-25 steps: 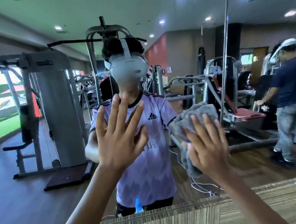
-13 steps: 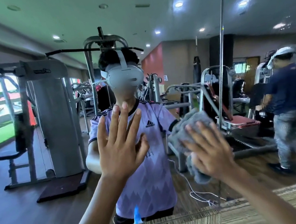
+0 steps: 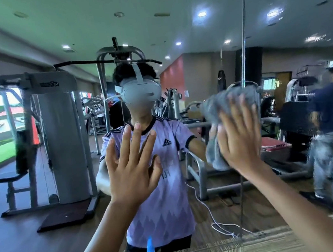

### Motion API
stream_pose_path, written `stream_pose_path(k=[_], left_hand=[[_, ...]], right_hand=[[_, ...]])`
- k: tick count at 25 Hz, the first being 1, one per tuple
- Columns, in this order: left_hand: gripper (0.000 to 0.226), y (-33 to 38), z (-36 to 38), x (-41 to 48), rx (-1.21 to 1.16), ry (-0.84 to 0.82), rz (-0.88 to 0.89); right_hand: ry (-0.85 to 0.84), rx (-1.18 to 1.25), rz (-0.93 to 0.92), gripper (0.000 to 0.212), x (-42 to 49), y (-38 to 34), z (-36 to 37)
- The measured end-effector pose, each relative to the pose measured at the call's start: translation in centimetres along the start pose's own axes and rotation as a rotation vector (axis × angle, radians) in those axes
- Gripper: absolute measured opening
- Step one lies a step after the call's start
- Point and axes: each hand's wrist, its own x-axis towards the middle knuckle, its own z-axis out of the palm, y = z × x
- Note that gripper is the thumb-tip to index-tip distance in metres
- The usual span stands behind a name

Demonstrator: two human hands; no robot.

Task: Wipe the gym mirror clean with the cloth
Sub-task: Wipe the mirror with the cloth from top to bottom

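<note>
- Holding left hand [image 3: 132, 169] flat at mirror [image 3: 47, 230], fingers straight, spread apart.
- Pressing grey cloth [image 3: 219, 107] onto mirror under right hand [image 3: 241, 142], fingers straight, spread, at 2 o'clock from left hand.

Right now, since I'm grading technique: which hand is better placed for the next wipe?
Right. The right hand presses the grey cloth against the mirror; the left hand is spread, bare, holding nothing.

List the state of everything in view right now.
left hand, open, fingers spread, palm facing the mirror
right hand, fingers straight, pressing the cloth on the mirror
cloth, bunched, blurred, under the right hand
mirror, right part looks smeared; cause unclear
</note>
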Motion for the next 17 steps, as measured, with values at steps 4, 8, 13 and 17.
stream_pose_path(k=[4, 8, 13, 17], left_hand=[[0.059, 0.0, -0.3, 0.3, -0.072, -0.020, -0.045], [0.062, -1.2, -1.0, 0.3, -0.082, -0.061, -0.034], [0.060, -1.0, -1.2, 2.9, -0.081, -0.080, 0.023], [0.058, -1.7, -1.3, 5.5, -0.081, -0.063, 0.062]], right_hand=[[0.138, 0.101, 0.247, 0.051, 6.3, -5.3, 0.3], [-0.057, -0.016, -0.268, 0.057, -1.4, -2.5, 0.3], [0.147, 0.046, 0.416, 0.052, 6.4, -1.7, -0.1], [0.039, 0.032, -0.100, 0.052, 3.8, -6.1, 0.6]])
